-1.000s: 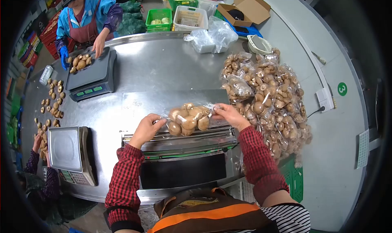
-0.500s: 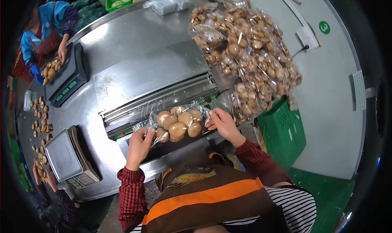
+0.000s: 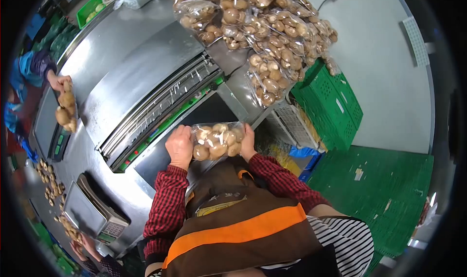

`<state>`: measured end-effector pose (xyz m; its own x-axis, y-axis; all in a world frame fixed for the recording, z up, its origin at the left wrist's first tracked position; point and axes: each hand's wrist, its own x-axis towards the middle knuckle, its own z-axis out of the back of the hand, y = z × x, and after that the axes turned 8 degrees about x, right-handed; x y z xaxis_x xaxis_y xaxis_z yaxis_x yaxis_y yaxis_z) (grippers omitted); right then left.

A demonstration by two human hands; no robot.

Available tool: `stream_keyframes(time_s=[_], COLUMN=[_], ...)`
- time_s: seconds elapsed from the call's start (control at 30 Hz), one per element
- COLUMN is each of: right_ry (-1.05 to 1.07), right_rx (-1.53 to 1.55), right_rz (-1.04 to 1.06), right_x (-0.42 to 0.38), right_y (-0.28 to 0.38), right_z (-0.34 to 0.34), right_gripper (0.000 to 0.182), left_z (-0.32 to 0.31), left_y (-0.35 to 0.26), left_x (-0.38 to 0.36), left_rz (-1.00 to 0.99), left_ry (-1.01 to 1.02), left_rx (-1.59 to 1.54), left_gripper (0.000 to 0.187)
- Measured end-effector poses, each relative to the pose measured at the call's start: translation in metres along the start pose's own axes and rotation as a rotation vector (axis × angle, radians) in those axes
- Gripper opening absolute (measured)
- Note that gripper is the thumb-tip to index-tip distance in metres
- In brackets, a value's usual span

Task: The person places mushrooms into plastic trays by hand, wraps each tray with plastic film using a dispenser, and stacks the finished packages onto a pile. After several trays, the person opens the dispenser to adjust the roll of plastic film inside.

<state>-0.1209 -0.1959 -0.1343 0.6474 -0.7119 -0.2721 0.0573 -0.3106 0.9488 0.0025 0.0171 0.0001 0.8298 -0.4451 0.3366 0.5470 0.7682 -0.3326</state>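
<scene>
A clear plastic-wrapped pack of brown mushrooms (image 3: 217, 141) is held level close to the apron, between my two hands. My left hand (image 3: 179, 147) grips its left end with the fingers curled. At the right end, my right hand (image 3: 248, 142) holds the wrap, its fingers partly hidden behind the pack. Beyond the hands lies the wrapping machine with its metal rollers (image 3: 160, 102) and a dark plate (image 3: 206, 112). Many bagged mushrooms (image 3: 272, 39) are heaped past the machine's right end.
Green crates (image 3: 331, 107) and a white crate (image 3: 296, 124) stand at the right. Two scales (image 3: 87, 211) (image 3: 46, 126) and loose mushrooms (image 3: 50, 182) are on the left. One co-worker's hand (image 3: 59, 81) holds a mushroom pack; another person's hands (image 3: 83, 245) touch loose mushrooms.
The pack has come away from the machine toward my body, and its wrap looks tighter. The view has turned to the right. At the far left, the co-worker has lifted a pack off the scale.
</scene>
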Motion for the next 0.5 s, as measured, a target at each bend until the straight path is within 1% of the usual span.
stream_keyframes(time_s=[0.03,0.07,0.1,0.13,0.17,0.2,0.23,0.27,0.3,0.33,0.37,0.4,0.47,0.5], right_ry=[0.133,0.184,0.447,0.929,0.889,0.956,1.021,1.309,1.378,1.095,0.994,0.896,0.846,0.958], right_rx=[0.383,0.615,0.309,-0.103,-0.083,0.184,0.460,-0.049,-0.273,-0.105,-0.087,-0.069,0.168,0.248], right_rz=[-0.310,-0.732,-0.770,-0.335,-0.322,-0.772,-1.194,-0.617,-0.373,-0.749,-0.703,-0.661,-0.613,-0.739], right_x=[-0.014,-0.038,-0.041,-0.047,-0.079,-0.103,-0.108,-0.091,-0.083,-0.086,-0.072,-0.056,-0.061,-0.061], right_y=[0.025,0.113,0.138,0.056,0.058,0.081,0.121,0.193,0.191,0.206,0.194,0.182,0.231,0.256], right_z=[-0.004,-0.031,-0.041,0.003,-0.002,-0.030,-0.062,-0.074,-0.063,-0.063,-0.048,-0.034,-0.035,-0.041], right_gripper=[0.023,0.024,0.023,0.020,0.020,0.018,0.016,0.022,0.026,0.031,0.033,0.035,0.044,0.045], left_z=[-0.003,0.002,0.004,0.008,0.015,0.020,0.052,0.086,0.111,0.126,0.110,0.094,0.115,0.120], left_y=[0.001,0.002,-0.004,-0.010,-0.010,-0.005,-0.019,-0.041,-0.062,-0.070,-0.040,-0.007,-0.023,-0.030], left_x=[0.001,0.001,-0.002,-0.014,-0.028,-0.034,-0.034,-0.008,-0.002,0.000,-0.019,-0.039,-0.043,-0.041], left_rz=[0.038,0.108,0.292,0.485,0.395,0.273,0.150,-0.042,0.137,0.331,0.632,0.973,1.154,1.338], left_ry=[0.048,0.170,0.276,0.407,0.468,0.532,0.459,0.362,0.428,0.492,1.106,1.807,1.459,1.409], left_rx=[-0.048,-0.279,-0.769,-1.252,-1.487,-1.719,-1.610,-1.505,-1.599,-1.678,-2.094,-2.374,-2.727,-2.894], left_gripper=[0.020,0.018,0.015,0.013,0.012,0.012,0.013,0.021,0.035,0.052,0.065,0.080,0.082,0.079])
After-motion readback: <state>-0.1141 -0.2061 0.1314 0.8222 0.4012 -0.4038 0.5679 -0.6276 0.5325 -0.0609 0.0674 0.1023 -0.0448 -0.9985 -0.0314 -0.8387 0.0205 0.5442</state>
